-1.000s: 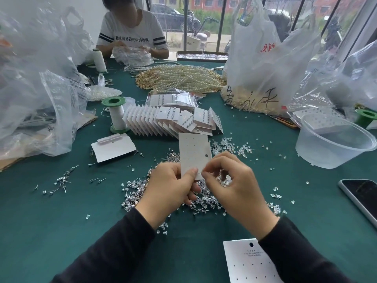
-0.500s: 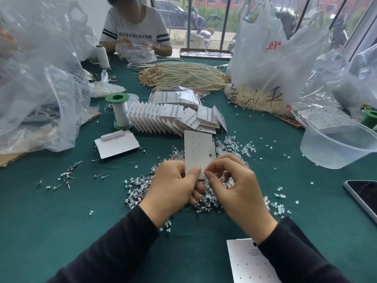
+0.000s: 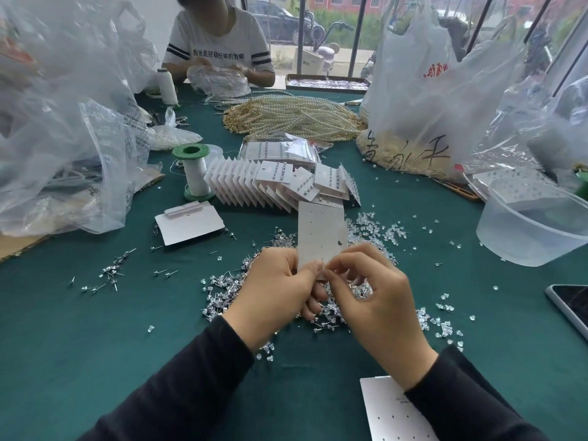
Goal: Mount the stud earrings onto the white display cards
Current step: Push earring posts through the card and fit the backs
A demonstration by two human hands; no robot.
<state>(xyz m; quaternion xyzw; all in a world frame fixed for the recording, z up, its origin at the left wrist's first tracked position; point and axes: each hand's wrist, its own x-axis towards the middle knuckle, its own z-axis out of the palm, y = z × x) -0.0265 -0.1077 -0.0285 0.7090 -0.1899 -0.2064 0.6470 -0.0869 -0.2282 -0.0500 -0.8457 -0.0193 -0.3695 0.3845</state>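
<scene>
Left hand [image 3: 276, 289]: we pinched the white display card [image 3: 321, 232] upright.
Right hand [image 3: 380, 302]: our curled fingers pinched its lower edge.
Stud earrings [image 3: 222, 292]: heaped beneath both.

White display card [image 3: 321, 230] upright in pinch of left hand [image 3: 273, 291] and right hand [image 3: 381, 300], above stud earrings [image 3: 222, 294].

**Soft daylight, bowed edges**

We see even daylight coming in through the windows [image 3: 334, 33] at the far side, bright enough to wash out the white plastic bag [image 3: 429, 90] a little. Shadows on the green table [image 3: 95, 345] are soft and faint. The clear tub [image 3: 525, 230] and the phone screen [image 3: 572, 307] carry a mild sheen. Straight lines bow toward the edges, and the bags at the left [image 3: 63, 122] look smeared. The display card [image 3: 321, 230] at the centre is sharp enough to show its holes.
</scene>
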